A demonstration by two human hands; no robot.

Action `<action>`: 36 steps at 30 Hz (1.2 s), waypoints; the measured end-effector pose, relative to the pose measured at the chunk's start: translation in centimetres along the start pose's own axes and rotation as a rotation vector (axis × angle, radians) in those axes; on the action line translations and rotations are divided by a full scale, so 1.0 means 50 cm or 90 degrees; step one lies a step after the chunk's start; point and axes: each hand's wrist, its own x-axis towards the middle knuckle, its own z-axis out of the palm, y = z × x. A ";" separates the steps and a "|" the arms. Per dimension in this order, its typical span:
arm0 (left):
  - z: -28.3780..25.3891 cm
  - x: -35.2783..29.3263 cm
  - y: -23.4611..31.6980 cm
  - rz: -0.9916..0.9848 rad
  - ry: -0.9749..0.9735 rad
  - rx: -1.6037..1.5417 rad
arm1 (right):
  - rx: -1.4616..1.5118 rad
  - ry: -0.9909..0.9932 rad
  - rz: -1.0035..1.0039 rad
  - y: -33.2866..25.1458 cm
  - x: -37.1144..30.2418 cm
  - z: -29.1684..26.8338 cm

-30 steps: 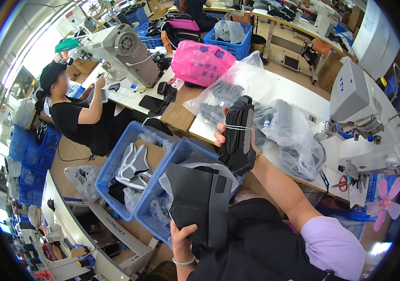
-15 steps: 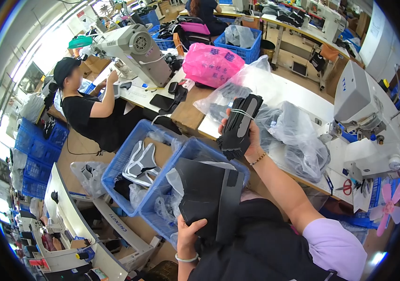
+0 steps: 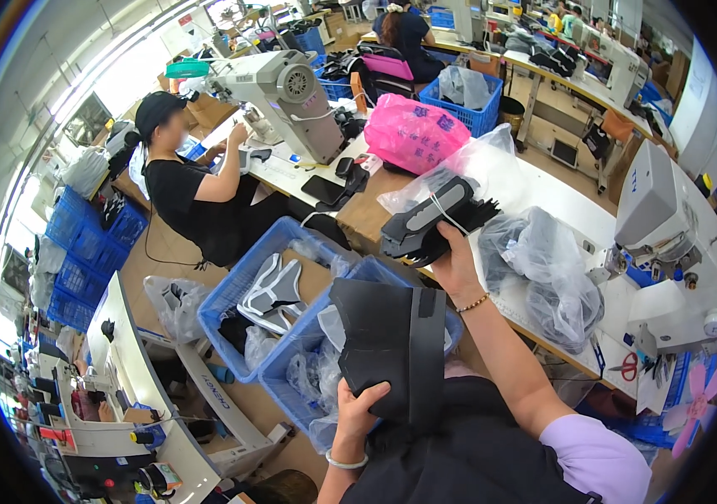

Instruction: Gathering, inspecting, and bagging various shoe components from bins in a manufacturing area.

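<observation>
My right hand (image 3: 457,267) is raised over the table's edge, closed on a banded bundle of black cut pieces (image 3: 434,220). A white band wraps the stack, and a grey piece lies on its upper face. Lower and nearer my body, my left hand (image 3: 360,409) grips a wide black sheet-like piece (image 3: 384,344), thumb on its face and the other fingers hidden behind. A strip runs along that piece's right side. Behind it stands a blue crate (image 3: 279,391) with clear plastic bags inside.
Another blue crate (image 3: 211,315) holds grey-and-white cut pieces (image 3: 273,294). On the white table (image 3: 556,189) lie clear bags (image 3: 556,269) and a pink bag (image 3: 416,133). Red scissors (image 3: 627,367) lie near a sewing machine (image 3: 669,210) at right. A seated co-worker (image 3: 195,185) works at far left.
The bundle in my right hand has turned from upright to lying more sideways. My left hand still grips the black piece. The whole view has shifted a little.
</observation>
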 end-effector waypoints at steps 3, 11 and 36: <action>0.019 -0.001 0.002 -0.015 -0.005 -0.020 | -0.042 0.012 -0.022 0.013 0.001 -0.007; 0.024 -0.003 -0.020 -0.055 -0.010 -0.019 | 0.005 -0.024 -0.020 0.013 0.000 0.001; 0.054 0.017 -0.052 -0.110 -0.111 -0.025 | 0.022 0.022 -0.074 0.048 0.004 -0.010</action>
